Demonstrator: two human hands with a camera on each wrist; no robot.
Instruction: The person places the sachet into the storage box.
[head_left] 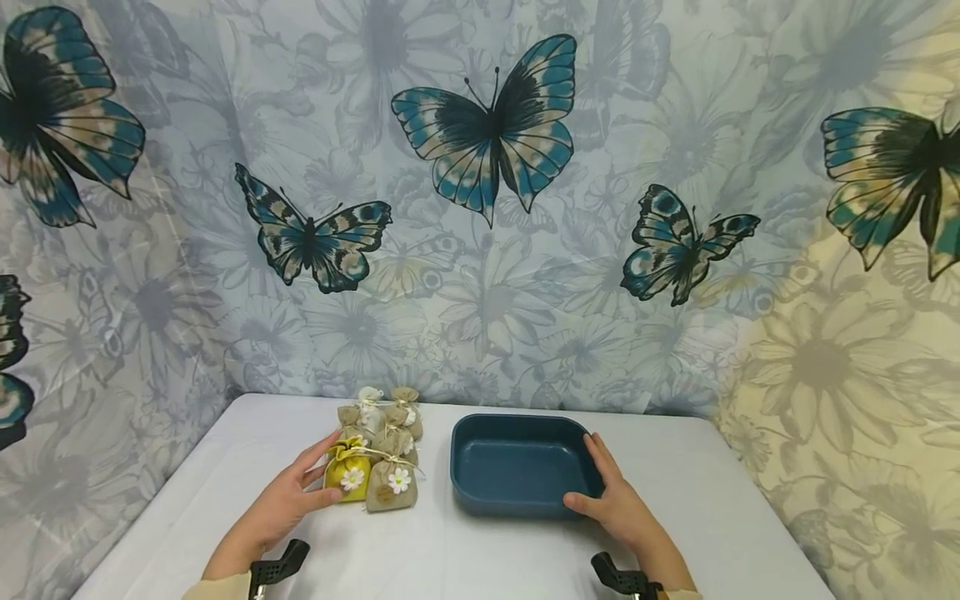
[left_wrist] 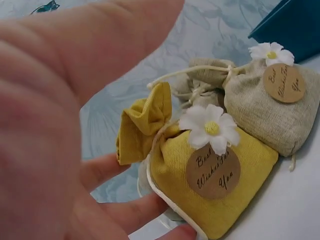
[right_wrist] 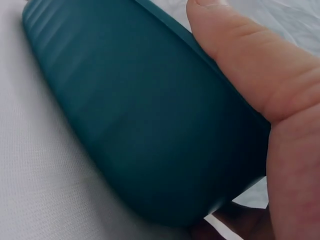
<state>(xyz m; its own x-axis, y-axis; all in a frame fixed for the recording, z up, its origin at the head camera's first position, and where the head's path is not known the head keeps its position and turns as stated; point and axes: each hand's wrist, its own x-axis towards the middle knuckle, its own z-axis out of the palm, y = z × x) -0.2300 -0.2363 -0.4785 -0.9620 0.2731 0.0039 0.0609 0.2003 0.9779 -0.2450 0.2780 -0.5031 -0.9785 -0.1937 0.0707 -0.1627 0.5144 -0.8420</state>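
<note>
Left hand holds yellow pouch — right hand grips teal tray.

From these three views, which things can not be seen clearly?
- Small burlap pouches at the back: head view, too small to count.
- Left hand fingertips: hidden behind the yellow fabric pouch.
- Right hand fingers under the dark teal plastic tray: right wrist view, hidden by the tray.
</note>
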